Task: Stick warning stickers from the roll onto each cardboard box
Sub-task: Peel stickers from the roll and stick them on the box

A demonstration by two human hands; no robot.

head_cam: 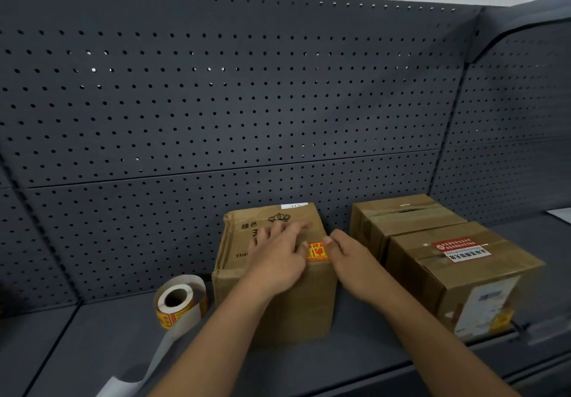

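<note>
Your left hand [278,260] presses flat-fingered on the box [278,310]. Your right hand [352,260] rests relaxed at its right edge, thumb beside the sticker [316,253]. Sticker's likely flimsy, so smooth it outward. Roll [177,300] stands on the shelf [92,350], just left.

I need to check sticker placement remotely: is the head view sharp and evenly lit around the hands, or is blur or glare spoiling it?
Head view: lighting even, shadows soft, no glare on the warning sticker; the left hand shows motion-blurred fingers, the right hand is sharper; sticker print is soft; the wide-angle lens bows the pegboard seams.
</note>
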